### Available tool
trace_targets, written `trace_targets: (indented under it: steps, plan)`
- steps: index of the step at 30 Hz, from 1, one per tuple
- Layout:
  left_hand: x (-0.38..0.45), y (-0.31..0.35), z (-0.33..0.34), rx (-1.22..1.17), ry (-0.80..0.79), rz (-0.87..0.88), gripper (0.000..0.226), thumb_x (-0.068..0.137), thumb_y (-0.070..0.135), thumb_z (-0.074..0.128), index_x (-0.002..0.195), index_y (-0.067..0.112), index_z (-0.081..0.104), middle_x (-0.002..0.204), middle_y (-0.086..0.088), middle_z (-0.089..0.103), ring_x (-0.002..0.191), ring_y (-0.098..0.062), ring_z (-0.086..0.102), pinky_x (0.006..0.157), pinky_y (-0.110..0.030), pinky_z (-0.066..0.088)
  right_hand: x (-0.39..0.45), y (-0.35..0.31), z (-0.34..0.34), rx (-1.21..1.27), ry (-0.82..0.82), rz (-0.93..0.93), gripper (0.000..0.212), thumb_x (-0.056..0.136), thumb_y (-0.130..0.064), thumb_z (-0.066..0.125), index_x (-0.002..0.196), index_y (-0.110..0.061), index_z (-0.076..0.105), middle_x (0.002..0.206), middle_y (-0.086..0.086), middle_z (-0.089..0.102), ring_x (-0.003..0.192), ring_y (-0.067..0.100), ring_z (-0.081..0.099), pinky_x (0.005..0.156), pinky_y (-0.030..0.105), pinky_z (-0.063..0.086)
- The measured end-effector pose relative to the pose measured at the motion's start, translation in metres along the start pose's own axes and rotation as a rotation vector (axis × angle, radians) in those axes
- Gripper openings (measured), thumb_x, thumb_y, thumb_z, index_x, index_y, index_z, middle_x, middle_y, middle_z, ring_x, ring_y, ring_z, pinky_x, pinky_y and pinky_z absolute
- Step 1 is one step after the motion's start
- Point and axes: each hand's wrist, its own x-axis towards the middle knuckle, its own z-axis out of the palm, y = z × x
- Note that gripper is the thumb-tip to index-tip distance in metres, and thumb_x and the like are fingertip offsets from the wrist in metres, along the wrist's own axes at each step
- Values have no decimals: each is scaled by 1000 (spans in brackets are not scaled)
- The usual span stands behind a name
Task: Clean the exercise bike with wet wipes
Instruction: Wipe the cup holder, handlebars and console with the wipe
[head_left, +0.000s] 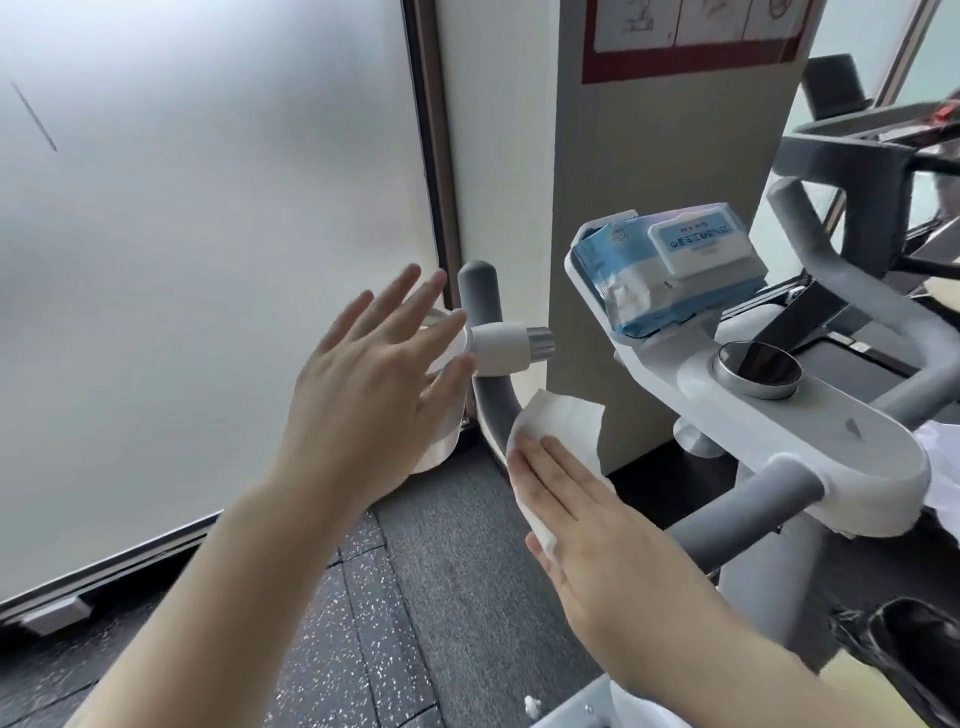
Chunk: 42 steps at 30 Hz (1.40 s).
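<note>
The exercise bike's white console (810, 447) with a round dark dial (758, 366) fills the right side; its grey handlebar (485, 332) curves up in the middle. A blue pack of wet wipes (670, 270) rests on the console's holder. My right hand (602, 540) lies flat with fingers extended, pressing a white wet wipe (561, 431) against the lower grey handlebar. My left hand (374, 384) hovers spread, holding nothing, just left of a white knob (506, 345) on the handlebar.
A frosted glass panel (208, 260) stands at the left and a beige pillar (649, 156) behind the bike. Another grey machine (857, 156) sits at the far right. The floor is dark speckled rubber (415, 597).
</note>
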Motion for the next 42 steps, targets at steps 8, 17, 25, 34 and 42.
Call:
trace_targets:
  steps: [8,17,25,34,42]
  plan:
    - [8,5,-1,16,-72,-104,58,88,60,25,138,39,46,145,18,41,137,-1,33,114,-24,16,35,-20,13,-108,59,113,65,71,-21,50,132,0,53,141,14,49,130,27,47,103,41,43]
    - [-8,9,19,-11,235,20,28,95,28,51,117,26,68,126,7,63,122,-18,55,109,-36,29,13,-27,21,-156,25,147,71,76,-22,27,140,5,39,151,18,31,139,30,34,114,40,28]
    - [-69,35,82,-337,-32,147,68,85,-6,56,146,12,35,156,3,26,146,-12,17,118,-34,18,-27,-29,6,-115,90,240,68,73,-25,35,137,-6,49,146,6,44,134,18,43,105,34,27]
    - [-41,35,97,-439,-133,151,54,99,37,20,145,17,38,155,5,27,145,-4,8,118,-20,4,-31,-52,25,-129,186,372,70,77,-29,39,143,-6,40,154,5,31,141,22,30,108,41,24]
    - [-44,43,96,-500,-112,72,55,97,40,18,146,24,35,150,22,16,141,6,1,119,-32,11,-84,-19,13,-40,185,509,54,101,-35,20,152,-18,19,159,-7,16,146,11,14,116,36,11]
